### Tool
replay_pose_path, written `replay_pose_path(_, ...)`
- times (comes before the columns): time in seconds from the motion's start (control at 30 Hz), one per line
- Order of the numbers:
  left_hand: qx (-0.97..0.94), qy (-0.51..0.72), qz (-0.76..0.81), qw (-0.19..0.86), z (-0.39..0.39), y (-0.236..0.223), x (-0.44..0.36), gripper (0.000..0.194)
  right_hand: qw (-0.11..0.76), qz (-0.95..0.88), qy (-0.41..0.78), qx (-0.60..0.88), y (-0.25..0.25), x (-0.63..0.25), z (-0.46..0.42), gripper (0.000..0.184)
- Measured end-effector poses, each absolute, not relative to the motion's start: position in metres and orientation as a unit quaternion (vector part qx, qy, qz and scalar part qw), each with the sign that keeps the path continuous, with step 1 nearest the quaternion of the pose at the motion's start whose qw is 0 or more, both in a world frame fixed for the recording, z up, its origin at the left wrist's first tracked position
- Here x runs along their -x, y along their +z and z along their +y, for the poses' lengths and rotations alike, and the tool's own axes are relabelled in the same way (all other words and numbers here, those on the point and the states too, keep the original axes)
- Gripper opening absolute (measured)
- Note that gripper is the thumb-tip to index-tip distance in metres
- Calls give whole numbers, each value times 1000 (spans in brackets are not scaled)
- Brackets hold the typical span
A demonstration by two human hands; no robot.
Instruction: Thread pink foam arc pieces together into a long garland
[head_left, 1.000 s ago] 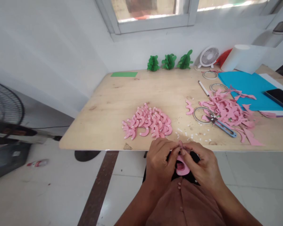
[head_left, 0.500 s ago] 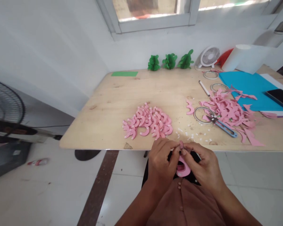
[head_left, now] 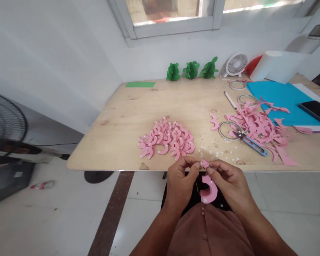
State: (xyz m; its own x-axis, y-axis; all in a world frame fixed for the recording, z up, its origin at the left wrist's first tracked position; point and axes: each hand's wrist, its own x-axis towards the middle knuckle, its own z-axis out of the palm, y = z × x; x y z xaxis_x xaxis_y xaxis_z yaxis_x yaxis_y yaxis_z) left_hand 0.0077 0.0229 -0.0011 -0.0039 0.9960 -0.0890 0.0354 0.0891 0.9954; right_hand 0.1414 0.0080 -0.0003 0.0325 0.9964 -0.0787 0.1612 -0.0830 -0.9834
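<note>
Pink curved paper cutouts [head_left: 212, 195] hang together as a layered stack below my fingers, in front of my lap, with small white patches on the top one. My right hand [head_left: 230, 183] is closed, thumb and fingertips pinching the upper end of the pink paper [head_left: 205, 163]. My left hand [head_left: 181, 183] is closed too, its thumb and forefinger pinched at the other side of that end, where a small white patch shows. Whether the upper end and the hanging stack are joined is hidden by my right thumb. A heap of similar pink cutouts [head_left: 164, 147] lies on the table ahead.
The wooden table [head_left: 109, 142] also bears pink scraps [head_left: 264, 124], blue-handled snips [head_left: 253, 144], tape rolls [head_left: 230, 122], a white marker [head_left: 230, 100], blue sheets [head_left: 280, 94] and a phone [head_left: 316, 110]. Green paper shapes [head_left: 191, 70] and a small fan [head_left: 236, 64] stand at the back.
My left fingertips have drawn slightly left from my right ones, showing more of the upper pink end and a white patch. The hanging stack has tilted and shows more of its curve.
</note>
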Motion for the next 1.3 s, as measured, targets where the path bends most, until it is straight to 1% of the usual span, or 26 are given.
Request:
replay_pose_path(0.03, -457, 474, 526, 538, 24, -2, -7, 12, 448, -501, 482, 562, -1, -142, 8, 19)
replay_pose_path(0.1, -432, 486, 529, 545, 29, -5, -6, 11, 459, -479, 493, 563, -3, -142, 9, 18)
replay_pose_path(0.23, -519, 481, 549, 445, 44, -6, -9, 11, 476, -458, 488, 571, -5, -143, 7, 19)
replay_pose_path(0.33, -604, 440, 545, 380, 55, -8, -14, 13, 482, -455, 481, 573, -7, -145, 6, 20)
replay_pose_path(0.4, -624, 427, 559, 342, 59, -9, -17, 9, 490, -458, 470, 574, -7, -146, 6, 18)
replay_pose_path(0.5, -624, 420, 579, 315, 60, -11, -17, 14, 493, -465, 453, 579, -8, -146, 7, 18)
replay_pose_path(0.57, -622, 425, 572, 324, 57, -12, -15, 10, 488, -469, 449, 583, -8, -146, 8, 18)
replay_pose_path(0.67, -608, 440, 554, 359, 50, -11, -10, 15, 488, -474, 443, 584, -9, -146, 8, 18)
replay_pose_path(0.73, -591, 445, 549, 388, 45, -8, -9, 15, 487, -478, 438, 585, -9, -146, 8, 18)
replay_pose_path(0.93, -514, 447, 493, 542, 33, -5, -12, 19, 487, -484, 449, 572, -6, -144, 8, 17)
replay_pose_path(1.07, -476, 465, 489, 564, 25, -7, -13, 14, 485, -481, 445, 579, -7, -146, 6, 17)
replay_pose_path(1.13, -483, 465, 502, 547, 21, -8, -8, 15, 485, -477, 441, 586, -8, -147, 5, 18)
replay_pose_path(1.2, -514, 453, 533, 496, 19, -11, 1, 18, 482, -474, 430, 599, -11, -149, 5, 18)
replay_pose_path(1.23, -534, 443, 556, 457, 19, -13, 7, 18, 481, -472, 422, 606, -12, -149, 6, 17)
replay_pose_path(1.3, -565, 437, 613, 337, 22, -18, 23, 16, 480, -473, 416, 610, -14, -150, 7, 17)
